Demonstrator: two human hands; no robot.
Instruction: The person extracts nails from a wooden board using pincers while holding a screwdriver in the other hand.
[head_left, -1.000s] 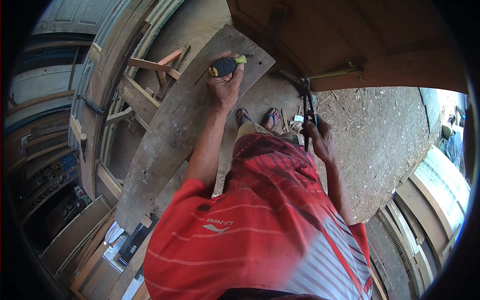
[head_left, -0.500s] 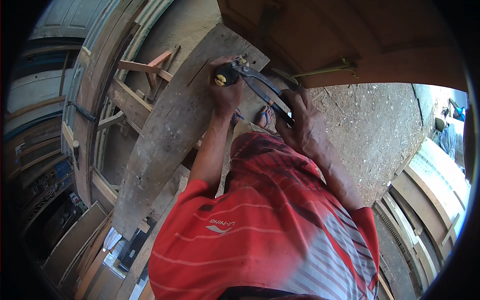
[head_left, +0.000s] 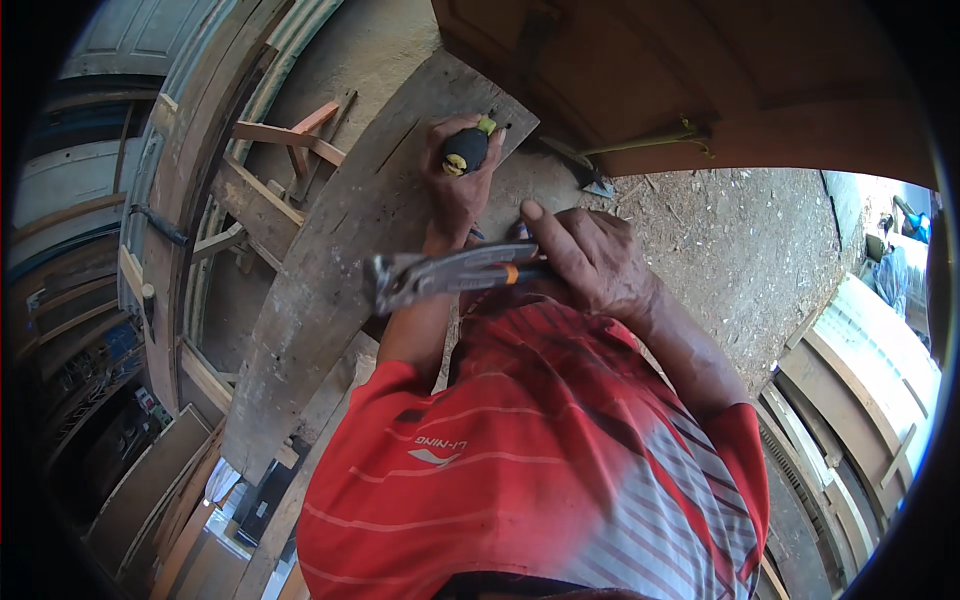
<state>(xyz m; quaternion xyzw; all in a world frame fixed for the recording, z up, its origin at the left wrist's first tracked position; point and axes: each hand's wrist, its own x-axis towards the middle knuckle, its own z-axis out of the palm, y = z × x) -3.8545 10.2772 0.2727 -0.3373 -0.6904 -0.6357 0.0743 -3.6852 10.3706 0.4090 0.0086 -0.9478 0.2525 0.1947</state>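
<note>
My left hand (head_left: 460, 185) is closed around a stubby black grip (head_left: 465, 148) with yellow ends, above the far end of a worn grey plank (head_left: 345, 200). The lower part of that black and yellow thing is hidden by my fingers. In my right hand (head_left: 600, 260), close to my waist, are long-handled metal pliers (head_left: 450, 272) with an orange band on one handle. Their jaws point left, over my left forearm and apart from the black grip. Motion blurs the jaw end.
A brown wooden panel (head_left: 700, 80) with a yellowish cord (head_left: 650, 143) stands at the far right. On the left are a timber frame (head_left: 190, 200) and wooden offcuts (head_left: 290, 140). Stacked boards (head_left: 840, 370) lie at the right. Chips litter the ground (head_left: 730, 250).
The pliers have come away from the black and yellow thing. My right hand has drawn them nearer my body, their jaws swinging down and left. My left hand has stayed over the plank.
</note>
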